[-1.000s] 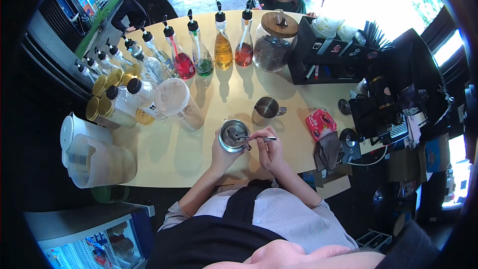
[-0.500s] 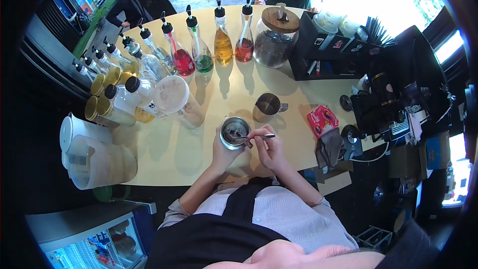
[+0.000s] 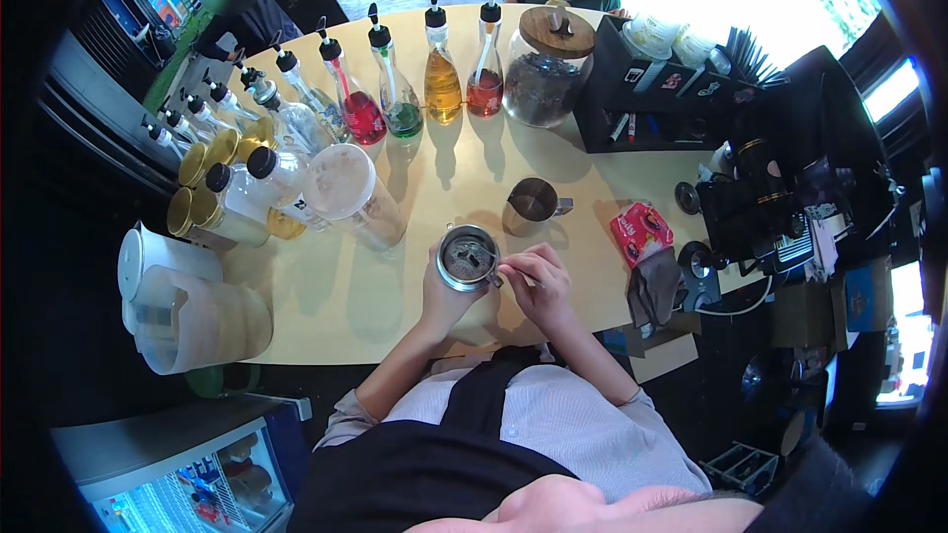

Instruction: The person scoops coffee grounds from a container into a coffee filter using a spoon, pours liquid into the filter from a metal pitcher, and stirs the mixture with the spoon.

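Note:
My left hand is wrapped round a round stainless-steel cup above the near part of the table. Inside it I see dark contents with a greyish, frothy-looking surface and a darker patch. Just right of the cup, my right hand pinches a thin metal spoon. The spoon slants over the cup's right rim; its tip is hard to make out. Beyond my right hand a steel pitcher stands upright, its handle to the right.
Syrup bottles with pourers curve along the far edge. A lidded tub and plastic jugs stand left. A wooden-lidded jar, black organiser, red packet and grey cloth lie right. Two people are beyond the table.
My right hand has shifted slightly right, and the spoon's handle now slants down toward me instead of pointing right. The cup stays in my left hand. The person at far left has leaned leftward.

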`<state>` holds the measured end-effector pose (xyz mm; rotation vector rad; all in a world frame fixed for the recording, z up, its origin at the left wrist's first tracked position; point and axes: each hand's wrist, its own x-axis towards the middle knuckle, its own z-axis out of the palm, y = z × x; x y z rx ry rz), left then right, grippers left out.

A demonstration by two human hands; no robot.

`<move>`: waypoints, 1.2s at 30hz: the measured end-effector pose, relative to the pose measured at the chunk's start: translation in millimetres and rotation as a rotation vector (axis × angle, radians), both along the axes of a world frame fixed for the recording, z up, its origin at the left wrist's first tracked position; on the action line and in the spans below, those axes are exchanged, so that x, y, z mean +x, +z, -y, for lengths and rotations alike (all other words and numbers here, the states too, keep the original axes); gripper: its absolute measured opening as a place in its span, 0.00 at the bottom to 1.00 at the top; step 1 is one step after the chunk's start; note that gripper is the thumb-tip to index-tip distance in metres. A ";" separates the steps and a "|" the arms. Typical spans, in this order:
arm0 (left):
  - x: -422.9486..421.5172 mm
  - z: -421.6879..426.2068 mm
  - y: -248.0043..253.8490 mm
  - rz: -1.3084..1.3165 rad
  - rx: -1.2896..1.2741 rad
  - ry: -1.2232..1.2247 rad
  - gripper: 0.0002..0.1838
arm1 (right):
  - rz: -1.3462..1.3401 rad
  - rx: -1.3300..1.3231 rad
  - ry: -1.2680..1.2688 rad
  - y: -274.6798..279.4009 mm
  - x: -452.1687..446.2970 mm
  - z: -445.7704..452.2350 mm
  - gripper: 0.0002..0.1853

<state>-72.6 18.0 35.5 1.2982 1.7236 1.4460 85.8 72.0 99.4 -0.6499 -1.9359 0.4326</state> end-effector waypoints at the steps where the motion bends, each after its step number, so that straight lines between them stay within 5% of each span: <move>1: -0.3 -0.1 -2.5 0.003 -0.006 -0.006 0.50 | 0.004 0.015 0.011 0.6 -2.3 -0.3 0.09; 9: -2.2 -0.8 -12.5 0.018 0.019 -0.023 0.51 | 0.053 0.123 0.128 2.8 -0.1 2.0 0.11; 21: -1.7 0.0 -10.7 -0.040 0.039 0.007 0.49 | 0.181 0.288 -0.038 4.5 2.2 7.5 0.16; 31: -3.2 -0.8 -20.4 -0.019 0.055 -0.016 0.49 | 0.069 -0.129 0.143 18.8 -13.4 11.9 0.03; 36: -4.2 3.5 -14.9 -0.011 0.024 -0.039 0.49 | 0.026 -0.246 0.223 15.3 -9.3 13.7 0.09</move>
